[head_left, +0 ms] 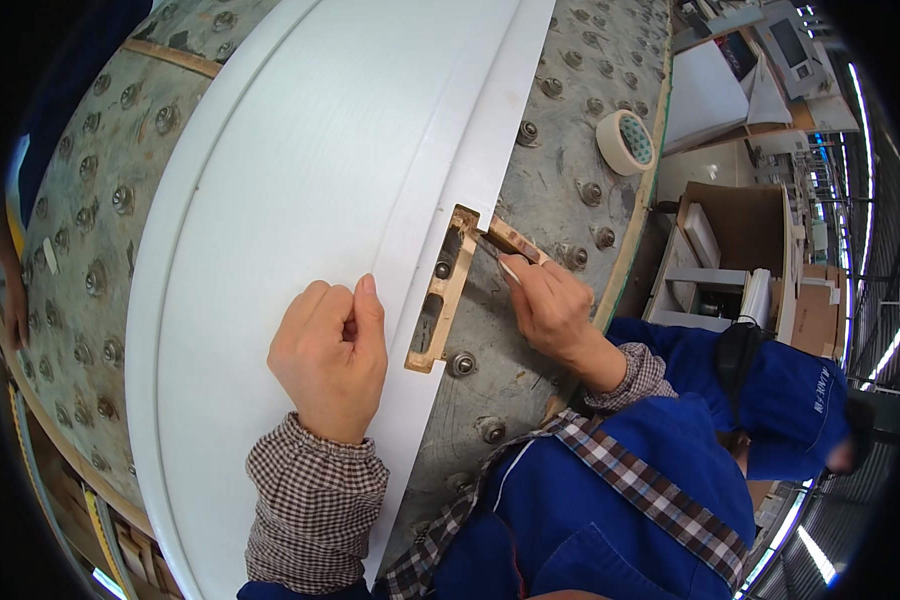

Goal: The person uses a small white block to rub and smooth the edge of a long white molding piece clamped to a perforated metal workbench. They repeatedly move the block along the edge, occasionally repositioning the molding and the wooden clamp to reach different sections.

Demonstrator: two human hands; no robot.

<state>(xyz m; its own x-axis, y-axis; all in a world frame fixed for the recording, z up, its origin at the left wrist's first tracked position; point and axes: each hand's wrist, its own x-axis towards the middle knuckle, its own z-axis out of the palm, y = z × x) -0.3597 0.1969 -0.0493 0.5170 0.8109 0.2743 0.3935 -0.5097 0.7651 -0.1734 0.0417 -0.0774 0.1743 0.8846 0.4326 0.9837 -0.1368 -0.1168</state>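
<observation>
A white panel [300, 165] with a moulded border lies across the table. Its edge has a lock-shaped cutout [457, 281] showing bare wood and two openings. My left hand [334, 356] is a closed fist over the panel, left of the cutout, thumb up; nothing shows in it. Between the fingertips of my right hand [551, 304] is a slim tool with a pale handle [509, 270]; its thin dark end points at the cutout's upper corner. A small wooden piece [515, 238] with reddish recesses lies against that corner and my right fingers; whether I also grip it, I cannot tell.
The grey table [487, 319] is studded with metal ball rollers [463, 364]. A roll of masking tape [625, 142] lies near its right edge. Another person in blue [780, 405] is at the right, and another person's hand [15, 311] hangs at the far left. Beyond stands an open box [742, 232].
</observation>
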